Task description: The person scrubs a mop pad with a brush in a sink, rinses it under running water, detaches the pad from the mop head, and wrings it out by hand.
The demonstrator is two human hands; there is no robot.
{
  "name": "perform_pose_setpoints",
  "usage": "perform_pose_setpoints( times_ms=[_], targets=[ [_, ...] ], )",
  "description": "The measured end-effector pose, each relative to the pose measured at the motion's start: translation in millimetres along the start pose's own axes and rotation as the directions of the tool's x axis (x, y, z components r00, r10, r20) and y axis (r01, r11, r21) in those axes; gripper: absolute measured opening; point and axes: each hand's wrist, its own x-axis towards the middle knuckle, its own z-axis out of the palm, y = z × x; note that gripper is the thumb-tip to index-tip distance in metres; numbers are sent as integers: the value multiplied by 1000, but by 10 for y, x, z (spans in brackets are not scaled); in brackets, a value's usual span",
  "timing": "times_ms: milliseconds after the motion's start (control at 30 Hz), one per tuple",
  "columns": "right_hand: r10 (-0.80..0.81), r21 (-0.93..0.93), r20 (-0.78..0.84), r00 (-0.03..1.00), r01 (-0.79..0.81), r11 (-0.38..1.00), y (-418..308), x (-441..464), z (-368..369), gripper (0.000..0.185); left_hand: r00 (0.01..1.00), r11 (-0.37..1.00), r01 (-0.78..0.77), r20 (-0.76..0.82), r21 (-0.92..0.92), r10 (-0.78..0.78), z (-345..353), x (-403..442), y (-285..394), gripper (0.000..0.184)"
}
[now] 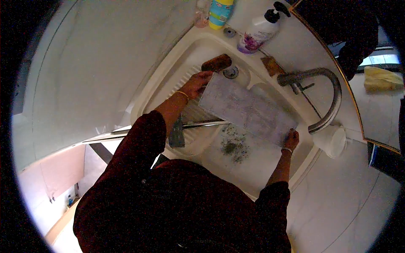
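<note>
A light grey rectangular cloth [249, 109] is stretched out flat over the sink [200, 40]. At its upper left end my left hand [197, 84] is closed on the edge. My right hand [291, 138] pinches the lower right corner. Below the cloth, dark specks [234, 145] lie scattered on the pale basin floor. A brown brush-like block [216, 63] rests just above my left hand, beside the drain [230, 72]. Under my left forearm, a dark grey flat tool head [176, 134] lies on the ribbed part, and a metal rod [204, 124] runs rightward from near it.
A curved metal faucet [333, 90] arches at the right, beside a white cup-like container [331, 141]. Along the back ledge stand a pump bottle [258, 31], a blue and yellow container [220, 13] and a brown item [272, 66]. A mirror [379, 109] borders the right side.
</note>
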Motion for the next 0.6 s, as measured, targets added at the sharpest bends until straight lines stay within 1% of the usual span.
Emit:
perform_pose_setpoints(
  times_ms=[67, 100, 167, 200, 267, 333, 367, 433, 467, 500, 567, 600],
  targets=[
    [-197, -250, -21, 980, 185, 950, 265, 118, -45, 19, 998, 998, -50, -23, 43, 51, 59, -30, 18, 28],
    [-293, -371, -12, 956, 268, 889, 365, 159, -63, 19, 993, 982, -107, -34, 155, 113, 105, -63, 55, 26],
    [-108, -144, -17, 994, 105, 984, 151, 55, 6, 9, 971, 906, -206, -35, 370, 235, 227, -161, 163, 22],
    [-14, -28, -4, 1000, 14, 1000, 72, 14, 29, 7, 965, 887, -215, -48, 409, 256, 272, -199, 196, 22],
    [33, 24, 18, 999, -34, 999, 179, 115, -53, 9, 951, 843, -232, -69, 486, 301, 339, -260, 246, 21],
    [9, 75, 16, 1000, -10, 997, 176, 129, -50, 11, 958, 889, -177, -134, 422, 255, 364, -285, 253, 19],
    [-37, 99, 0, 999, 37, 994, 185, 121, -41, 13, 959, 909, -150, -165, 389, 229, 367, -292, 252, 18],
    [-90, 24, -5, 996, 91, 996, 22, 39, 21, 16, 917, 838, -227, -180, 496, 355, 349, -282, 210, 14],
    [-97, -74, 7, 995, 98, 992, -82, -6, 30, 15, 892, 795, -259, -181, 548, 415, 333, -264, 166, 12],
    [-103, -172, 20, 994, 105, 979, -163, -44, 60, 14, 866, 786, -334, -159, 521, 474, 277, -210, 89, 11],
    [-43, 18, -12, 999, 43, 999, -157, -62, 115, 14, 802, 750, -477, -122, 457, 585, 155, -89, -58, 8],
    [-10, 114, -23, 1000, 12, 993, -160, -60, 140, 14, 841, 808, -393, -186, 439, 509, 179, -113, -27, 9]
  ],
)
